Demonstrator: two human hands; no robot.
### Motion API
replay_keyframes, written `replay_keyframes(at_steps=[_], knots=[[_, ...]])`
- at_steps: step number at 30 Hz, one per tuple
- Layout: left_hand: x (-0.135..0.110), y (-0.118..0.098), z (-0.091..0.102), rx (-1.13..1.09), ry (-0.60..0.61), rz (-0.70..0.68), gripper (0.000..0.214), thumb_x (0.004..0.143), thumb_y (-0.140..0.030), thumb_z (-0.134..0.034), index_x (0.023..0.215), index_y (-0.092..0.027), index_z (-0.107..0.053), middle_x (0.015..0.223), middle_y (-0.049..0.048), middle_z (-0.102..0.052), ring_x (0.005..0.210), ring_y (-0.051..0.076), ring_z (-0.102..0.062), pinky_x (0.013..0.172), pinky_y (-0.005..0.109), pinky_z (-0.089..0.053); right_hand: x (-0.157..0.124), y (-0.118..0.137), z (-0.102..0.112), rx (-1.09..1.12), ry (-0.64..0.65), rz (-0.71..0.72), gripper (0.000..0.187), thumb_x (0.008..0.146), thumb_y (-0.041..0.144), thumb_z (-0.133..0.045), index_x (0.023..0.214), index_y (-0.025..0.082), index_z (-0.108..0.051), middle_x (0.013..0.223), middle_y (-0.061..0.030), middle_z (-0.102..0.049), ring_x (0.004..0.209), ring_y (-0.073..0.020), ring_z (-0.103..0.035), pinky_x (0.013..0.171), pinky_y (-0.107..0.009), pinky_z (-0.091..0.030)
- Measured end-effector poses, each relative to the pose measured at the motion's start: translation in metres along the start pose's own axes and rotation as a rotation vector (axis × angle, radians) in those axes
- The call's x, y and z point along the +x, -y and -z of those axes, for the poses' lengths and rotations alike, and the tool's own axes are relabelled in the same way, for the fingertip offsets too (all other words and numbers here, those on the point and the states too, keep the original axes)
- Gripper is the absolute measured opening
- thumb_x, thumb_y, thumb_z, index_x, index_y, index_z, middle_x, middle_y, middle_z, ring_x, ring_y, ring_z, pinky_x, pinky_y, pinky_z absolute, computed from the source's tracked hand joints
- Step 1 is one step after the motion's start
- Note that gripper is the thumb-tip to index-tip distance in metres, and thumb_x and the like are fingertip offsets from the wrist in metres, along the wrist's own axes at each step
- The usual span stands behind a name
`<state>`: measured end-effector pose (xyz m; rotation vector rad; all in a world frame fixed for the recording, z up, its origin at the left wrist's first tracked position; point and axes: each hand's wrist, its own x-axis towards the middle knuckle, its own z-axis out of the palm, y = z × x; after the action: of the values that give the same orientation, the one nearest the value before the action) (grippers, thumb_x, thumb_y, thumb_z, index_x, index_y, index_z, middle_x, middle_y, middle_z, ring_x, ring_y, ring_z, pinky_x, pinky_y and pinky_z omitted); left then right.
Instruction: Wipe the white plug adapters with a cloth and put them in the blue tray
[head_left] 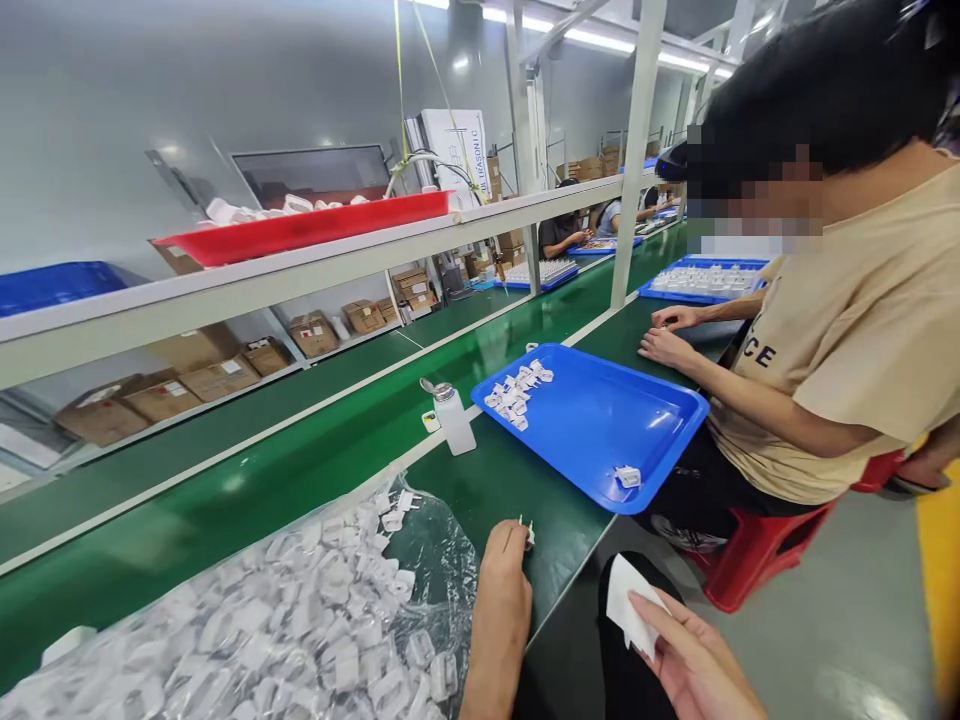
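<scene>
The left hand [502, 590] is curled up right at the near edge of the green workbench [510, 480], fingertips pinched narrow on a small white two-pin plug piece [527, 533]. The right hand [694, 665] sits just off that edge, thumb and fingers closed on a white wipe [634, 605]. To the left, a clear plastic bag [262, 620] stuffed with white plug pieces covers the bench's near corner. Further along there's a blue tray [607, 430] with a small heap of the same pieces [516, 395], plus a loner [628, 477] by its near corner, and a white bottle [454, 420] just beside it. Past the tray, a co-worker [817, 380] in a beige tee has both hands [664, 335] on the bench.
</scene>
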<state>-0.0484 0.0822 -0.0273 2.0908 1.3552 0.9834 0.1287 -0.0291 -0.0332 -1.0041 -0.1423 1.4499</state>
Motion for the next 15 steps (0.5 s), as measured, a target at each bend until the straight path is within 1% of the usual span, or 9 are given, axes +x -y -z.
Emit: replay_keyframes(at_steps=[2,4,7,9,11,12,13,15], knots=[[-0.003,0.003,0.001,-0.005,-0.004,0.01,0.052,0.078,0.009,-0.032,0.102,-0.019,-0.069,0.121,0.0115,-0.07,0.123,0.023,-0.062,0.109,0.043,-0.048,0.0,-0.001,0.007,0.003,-0.039,0.016,0.039,0.066,0.035,-0.093,0.099,0.018,-0.081,0.1,-0.0063,-0.081,0.101,-0.0275,-0.074,0.083,-0.029,-0.062],[-0.008,0.004,0.001,0.0,-0.026,0.047,0.048,0.086,0.003,-0.034,0.114,-0.019,-0.066,0.13,0.0127,-0.067,0.129,0.024,-0.059,0.112,0.045,-0.046,0.001,-0.002,0.012,0.022,-0.056,0.017,0.038,0.067,0.033,-0.093,0.101,0.019,-0.081,0.102,-0.0058,-0.081,0.103,-0.0275,-0.074,0.084,-0.029,-0.061],[-0.015,0.001,-0.006,-0.001,-0.101,0.163,0.037,0.095,-0.015,-0.046,0.13,-0.017,-0.058,0.134,0.017,-0.062,0.127,0.03,-0.059,0.107,0.05,-0.05,0.006,0.001,0.01,0.049,-0.071,0.014,0.036,0.069,0.033,-0.092,0.1,0.018,-0.081,0.103,-0.0061,-0.081,0.105,-0.0274,-0.073,0.087,-0.03,-0.061],[-0.016,0.0,-0.012,-0.027,-0.13,0.21,0.043,0.095,-0.022,-0.052,0.137,-0.016,-0.053,0.136,0.0177,-0.06,0.129,0.031,-0.056,0.106,0.05,-0.049,0.012,0.004,0.006,0.022,-0.08,0.034,0.035,0.07,0.035,-0.091,0.099,0.018,-0.081,0.103,-0.0063,-0.081,0.106,-0.0266,-0.072,0.087,-0.028,-0.06],[-0.014,-0.001,-0.016,-0.06,-0.105,0.188,0.044,0.094,-0.017,-0.05,0.138,-0.017,-0.055,0.136,0.0153,-0.061,0.129,0.03,-0.054,0.109,0.048,-0.046,0.018,0.005,0.006,-0.042,-0.096,0.064,0.036,0.068,0.039,-0.092,0.095,0.018,-0.082,0.1,-0.0059,-0.081,0.105,-0.0255,-0.072,0.085,-0.025,-0.059],[-0.013,-0.001,-0.016,-0.072,-0.084,0.166,0.043,0.094,-0.013,-0.047,0.135,-0.018,-0.058,0.133,0.014,-0.063,0.126,0.029,-0.055,0.108,0.047,-0.046,0.021,0.003,0.008,-0.08,-0.114,0.079,0.038,0.066,0.041,-0.093,0.093,0.018,-0.082,0.099,-0.0056,-0.081,0.102,-0.0251,-0.073,0.082,-0.023,-0.059],[-0.012,-0.001,-0.016,-0.082,-0.067,0.152,0.041,0.094,-0.01,-0.044,0.13,-0.018,-0.062,0.128,0.0133,-0.066,0.121,0.028,-0.058,0.107,0.046,-0.047,0.024,0.0,0.014,-0.12,-0.136,0.089,0.04,0.063,0.043,-0.094,0.091,0.018,-0.082,0.097,-0.0055,-0.081,0.099,-0.0251,-0.073,0.078,-0.023,-0.06],[-0.013,-0.001,-0.012,-0.096,-0.053,0.155,0.038,0.094,-0.008,-0.04,0.119,-0.018,-0.067,0.116,0.0128,-0.069,0.11,0.027,-0.061,0.099,0.044,-0.051,0.027,-0.011,0.032,-0.21,-0.205,0.099,0.042,0.057,0.047,-0.095,0.085,0.018,-0.082,0.092,-0.0057,-0.081,0.09,-0.0262,-0.074,0.067,-0.025,-0.06]])
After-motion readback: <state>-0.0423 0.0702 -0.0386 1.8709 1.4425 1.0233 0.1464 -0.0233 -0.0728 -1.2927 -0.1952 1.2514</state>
